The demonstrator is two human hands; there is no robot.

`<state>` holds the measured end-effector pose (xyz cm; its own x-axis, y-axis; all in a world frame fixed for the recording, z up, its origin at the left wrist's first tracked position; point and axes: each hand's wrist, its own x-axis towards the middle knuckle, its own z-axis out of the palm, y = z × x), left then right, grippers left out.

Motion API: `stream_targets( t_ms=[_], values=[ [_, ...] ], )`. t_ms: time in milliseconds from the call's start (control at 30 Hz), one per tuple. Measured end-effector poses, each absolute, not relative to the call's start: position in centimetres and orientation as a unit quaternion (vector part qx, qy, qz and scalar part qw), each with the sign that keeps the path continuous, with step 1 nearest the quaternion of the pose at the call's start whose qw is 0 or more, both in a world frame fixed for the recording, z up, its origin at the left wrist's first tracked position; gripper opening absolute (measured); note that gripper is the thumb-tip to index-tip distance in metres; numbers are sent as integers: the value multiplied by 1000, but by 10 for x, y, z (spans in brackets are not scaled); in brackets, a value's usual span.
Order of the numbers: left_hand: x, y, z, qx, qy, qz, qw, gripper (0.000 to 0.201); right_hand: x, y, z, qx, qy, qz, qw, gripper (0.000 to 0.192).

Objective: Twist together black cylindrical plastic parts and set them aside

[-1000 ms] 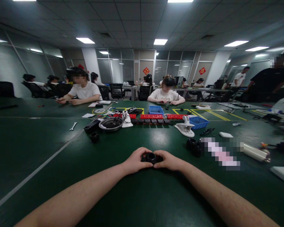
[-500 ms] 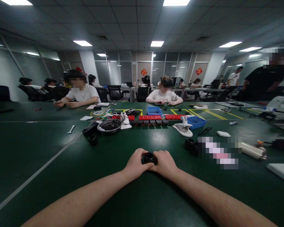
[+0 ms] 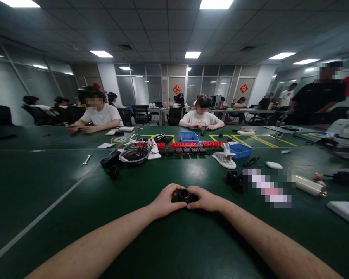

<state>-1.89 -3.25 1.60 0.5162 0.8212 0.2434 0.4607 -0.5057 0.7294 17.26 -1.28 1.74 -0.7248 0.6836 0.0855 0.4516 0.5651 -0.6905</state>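
A small black round part (image 3: 184, 195) with a ring-shaped top sits on the green table (image 3: 75, 217) straight ahead of me. My left hand (image 3: 165, 199) grips its left side and my right hand (image 3: 205, 198) grips its right side, fingers curled around it. Most of the part is hidden by my fingers. Both forearms rest low over the table.
Beyond my hands lie a black ring (image 3: 113, 171), a metal bowl (image 3: 133, 155), a white clamp (image 3: 225, 158), blue bins (image 3: 240, 150), red and black blocks (image 3: 186, 145), black parts (image 3: 235, 179), a silver cylinder (image 3: 310, 185) and a wrench (image 3: 87, 159). Two seated people work across the table; one stands at far right.
My hands stay on the black part. My right hand has lowered and flattened since half a second ago, and the view has shifted slightly.
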Motion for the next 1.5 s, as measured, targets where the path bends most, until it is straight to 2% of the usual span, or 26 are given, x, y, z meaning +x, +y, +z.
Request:
stream_targets(
  t_ms=[233, 533, 667, 867, 933, 1067, 1233, 1367, 1500],
  values=[
    [-19, -35, 19, 821, 373, 301, 310, 34, 172, -13, 15, -338, -852, 356, 181, 25],
    [-15, -36, 16, 798, 419, 313, 298, 34, 169, -15, 17, -386, -816, 389, 182, 26],
    [-11, -38, 12, 781, 458, 320, 280, 34, 165, -18, 12, -437, -827, 309, 172, 32],
    [-9, -36, 8, 760, 482, 351, 260, 31, 151, -28, 5, -523, -832, 63, 171, 41],
    [-11, -34, 8, 767, 471, 345, 266, 32, 151, -29, 7, -507, -843, 48, 175, 46],
    [-17, -30, 10, 794, 410, 318, 318, 33, 161, -24, 15, -407, -874, 183, 190, 57],
    [-20, -28, 11, 800, 383, 310, 343, 36, 173, -16, 21, -313, -843, 402, 174, 40],
    [-20, -28, 10, 803, 383, 306, 340, 37, 175, -11, 18, -322, -836, 412, 167, 28],
    [-19, -27, 9, 801, 391, 303, 337, 37, 175, -9, 13, -324, -836, 408, 173, 26]
  ],
)
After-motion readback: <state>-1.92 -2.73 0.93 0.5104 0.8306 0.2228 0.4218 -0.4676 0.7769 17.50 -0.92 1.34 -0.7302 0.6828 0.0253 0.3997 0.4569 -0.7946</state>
